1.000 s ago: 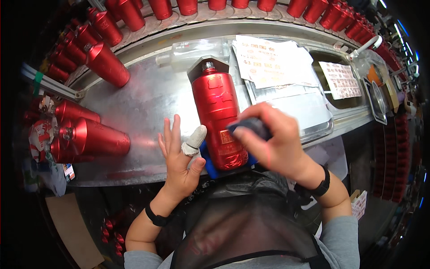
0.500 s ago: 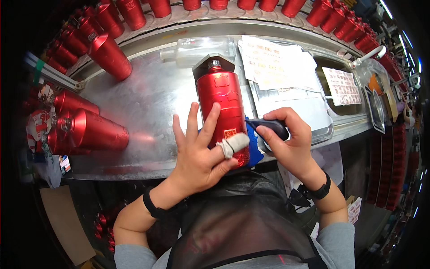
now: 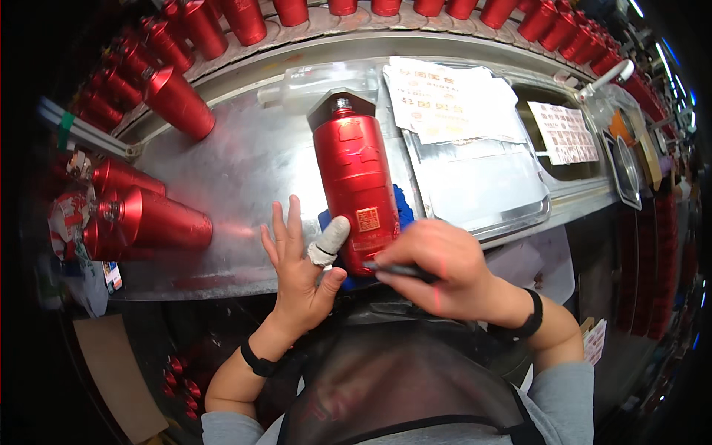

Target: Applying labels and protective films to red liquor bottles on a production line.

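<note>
A glossy red bottle point(image 3: 348, 163) lies on its back in front of me, its bare neck pointing away over a grey angular rest point(image 3: 320, 111). Blue cloth point(image 3: 403, 204) shows beneath its lower part, and a small gold square decal point(image 3: 368, 219) sits on its upper face. Pinched in my right hand point(image 3: 452, 278) is a dark wedge-shaped scraper point(image 3: 404, 273), its tip at the bottle's base end. My left hand point(image 3: 300, 285) is open with fingers spread; its white-wrapped index finger point(image 3: 331, 239) is at the bottle's left side. Whether that finger presses on it I cannot tell.
Several red bottles point(image 3: 167, 219) lie or stand at the left of the metal table point(image 3: 237, 178). More ride the curved conveyor point(image 3: 319, 30) behind. A clear bottle point(image 3: 326, 83), printed sheets point(image 3: 449, 104) on a tray point(image 3: 482, 222), and a sink point(image 3: 567, 174) are farther back and right.
My right hand has brought the scraper down from the bottle's right side to its base end. My left hand has drawn back left off the bottle's face, uncovering the decal.
</note>
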`<move>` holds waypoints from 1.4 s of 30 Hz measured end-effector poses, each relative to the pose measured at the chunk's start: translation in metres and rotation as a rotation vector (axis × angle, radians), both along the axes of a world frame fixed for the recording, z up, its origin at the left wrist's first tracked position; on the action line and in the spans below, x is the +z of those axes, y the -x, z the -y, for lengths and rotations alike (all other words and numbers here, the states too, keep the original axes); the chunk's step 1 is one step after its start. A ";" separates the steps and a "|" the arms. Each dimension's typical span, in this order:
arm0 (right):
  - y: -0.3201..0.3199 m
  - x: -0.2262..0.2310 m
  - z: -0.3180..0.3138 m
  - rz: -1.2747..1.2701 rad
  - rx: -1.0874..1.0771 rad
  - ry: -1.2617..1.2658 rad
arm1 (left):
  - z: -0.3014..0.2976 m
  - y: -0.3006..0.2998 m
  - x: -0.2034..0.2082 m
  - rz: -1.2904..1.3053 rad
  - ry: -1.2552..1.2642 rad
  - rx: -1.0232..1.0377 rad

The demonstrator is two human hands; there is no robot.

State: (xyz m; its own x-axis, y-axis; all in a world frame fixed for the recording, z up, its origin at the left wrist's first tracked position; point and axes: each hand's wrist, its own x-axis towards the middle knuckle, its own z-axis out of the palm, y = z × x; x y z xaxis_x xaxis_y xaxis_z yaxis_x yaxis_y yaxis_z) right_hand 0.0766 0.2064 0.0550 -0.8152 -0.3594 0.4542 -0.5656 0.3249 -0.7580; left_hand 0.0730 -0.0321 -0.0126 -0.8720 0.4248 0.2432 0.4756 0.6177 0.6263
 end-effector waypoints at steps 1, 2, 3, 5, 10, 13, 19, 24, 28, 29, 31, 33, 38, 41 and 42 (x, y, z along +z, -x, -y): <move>0.009 0.001 0.007 -0.018 -0.028 -0.014 | -0.001 0.001 0.000 0.004 -0.033 0.004; 0.014 0.001 0.013 0.012 -0.047 -0.018 | -0.002 0.001 0.000 0.001 -0.034 -0.011; 0.020 -0.005 0.018 0.029 -0.093 -0.015 | -0.003 -0.001 -0.001 0.013 -0.068 -0.004; 0.030 -0.007 0.015 0.063 -0.222 -0.016 | -0.002 -0.002 0.000 0.020 -0.069 -0.015; 0.024 0.008 -0.003 0.105 -0.329 -0.029 | -0.004 -0.001 -0.001 0.058 -0.192 -0.057; 0.020 0.000 -0.002 0.075 -0.195 0.006 | -0.014 0.005 0.000 0.022 -0.206 -0.126; 0.025 -0.022 -0.057 0.348 -0.501 0.031 | -0.006 0.015 -0.001 -0.052 -0.054 -0.144; 0.056 -0.040 -0.095 0.760 -0.479 0.289 | 0.000 0.017 -0.005 0.023 -0.182 -0.098; 0.122 -0.043 -0.125 0.741 -0.571 0.106 | -0.001 0.027 -0.003 0.076 -0.222 -0.035; 0.141 -0.055 -0.138 0.610 -0.624 -0.047 | -0.004 0.032 -0.003 0.099 -0.260 -0.014; 0.177 -0.071 -0.153 0.368 -0.710 -0.317 | -0.006 0.037 -0.002 0.114 -0.289 0.010; 0.213 -0.081 -0.164 0.375 -0.751 -0.503 | -0.004 0.039 0.001 0.131 -0.272 0.035; 0.274 -0.102 -0.189 0.185 -0.749 -0.670 | -0.002 0.039 0.001 0.167 -0.271 0.094; 0.295 -0.111 -0.194 0.193 -0.742 -0.680 | 0.001 0.040 -0.001 0.186 -0.263 0.115; 0.300 -0.111 -0.196 0.197 -0.737 -0.680 | 0.001 0.041 -0.002 0.193 -0.263 0.119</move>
State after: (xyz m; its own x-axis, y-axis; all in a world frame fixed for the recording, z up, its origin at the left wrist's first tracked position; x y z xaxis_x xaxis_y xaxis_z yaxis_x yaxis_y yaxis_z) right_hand -0.2233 0.4026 -0.0562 -0.9758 0.1300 0.1756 0.0635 0.9378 -0.3414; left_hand 0.0323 -0.0330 -0.0143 -0.9523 0.2618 0.1567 0.2671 0.4671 0.8429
